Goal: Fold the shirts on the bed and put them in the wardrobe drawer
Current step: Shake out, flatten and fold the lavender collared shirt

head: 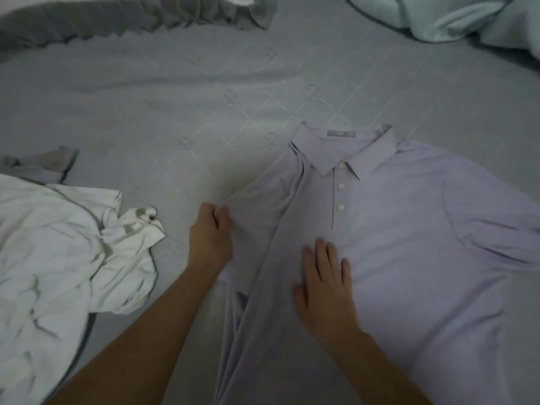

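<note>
Lying face-up on the grey bed (175, 118), lilac polo shirt (409, 244): sleeve pinched in left hand (209, 238) fingers, right hand (324, 287) pressing flat, fingers straight. White shirt (58, 258) crumpled nearby.

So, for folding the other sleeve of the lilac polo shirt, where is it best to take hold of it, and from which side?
Probably at the cuff end of the free sleeve on the lilac polo shirt, coming from the right. That sleeve lies flat and spread outward, its edge open to reach. The right hand lies flat on the chest and could go there; the left hand pinches the opposite sleeve.
</note>
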Demonstrator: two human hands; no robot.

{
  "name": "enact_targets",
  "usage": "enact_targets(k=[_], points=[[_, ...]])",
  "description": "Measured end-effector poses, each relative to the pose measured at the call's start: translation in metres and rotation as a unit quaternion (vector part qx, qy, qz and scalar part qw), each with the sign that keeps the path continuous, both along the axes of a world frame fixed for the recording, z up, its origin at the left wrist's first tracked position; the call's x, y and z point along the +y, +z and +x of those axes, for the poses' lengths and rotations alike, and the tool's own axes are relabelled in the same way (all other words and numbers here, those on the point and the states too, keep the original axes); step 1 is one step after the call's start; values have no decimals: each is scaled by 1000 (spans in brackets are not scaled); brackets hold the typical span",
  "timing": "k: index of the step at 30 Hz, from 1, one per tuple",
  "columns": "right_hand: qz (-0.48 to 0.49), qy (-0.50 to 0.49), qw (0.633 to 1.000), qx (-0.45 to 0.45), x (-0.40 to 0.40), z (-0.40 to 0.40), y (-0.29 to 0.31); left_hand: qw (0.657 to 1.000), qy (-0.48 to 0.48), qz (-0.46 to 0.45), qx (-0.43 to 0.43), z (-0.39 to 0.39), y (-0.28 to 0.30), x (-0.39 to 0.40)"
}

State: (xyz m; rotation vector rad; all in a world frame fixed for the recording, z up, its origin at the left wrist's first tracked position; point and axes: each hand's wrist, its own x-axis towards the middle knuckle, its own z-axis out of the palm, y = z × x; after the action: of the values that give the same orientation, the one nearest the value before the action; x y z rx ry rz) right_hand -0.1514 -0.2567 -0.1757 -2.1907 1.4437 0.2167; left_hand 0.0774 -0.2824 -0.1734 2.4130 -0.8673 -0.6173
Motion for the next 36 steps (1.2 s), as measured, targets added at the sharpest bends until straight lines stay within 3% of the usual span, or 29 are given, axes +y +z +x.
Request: enact_targets(k=[2,8,13,16,18,20,22,25,27,31,33,36], points=[[-2,-21,1000,-8,13,9,2,999,11,-26,-15,20,5,-9],[-34,-30,999,20,36,19,-5,990,-96,-45,-98,75,11,-40],[-44,-37,998,9,48,36,-2,995,45,-84,-17,54,1,11],[-60,-8,998,0,55,54,0,997,-64,-37,15,23,-8,57],[-70,5,998,-1,58,62,1,978,-199,15,-52,11,-18,71],[-76,10,997,3,61,65,2,964,-252,15,-89,13,-20,68],[-74,5,997,10,65,63,1,978,-198,-44,-49,25,-14,54],[-68,-6,997,25,75,49,-4,991,-8,-131,-20,56,-1,32],[-66,-5,997,40,84,37,-8,984,99,-149,-22,74,4,23],[-64,-16,996,53,107,17,-14,945,253,-195,74,78,5,39],[-61,-10,996,60,119,8,-13,962,226,-128,83,56,-1,74],[-47,-5,996,70,138,-4,-5,980,88,47,175,6,-3,141]])
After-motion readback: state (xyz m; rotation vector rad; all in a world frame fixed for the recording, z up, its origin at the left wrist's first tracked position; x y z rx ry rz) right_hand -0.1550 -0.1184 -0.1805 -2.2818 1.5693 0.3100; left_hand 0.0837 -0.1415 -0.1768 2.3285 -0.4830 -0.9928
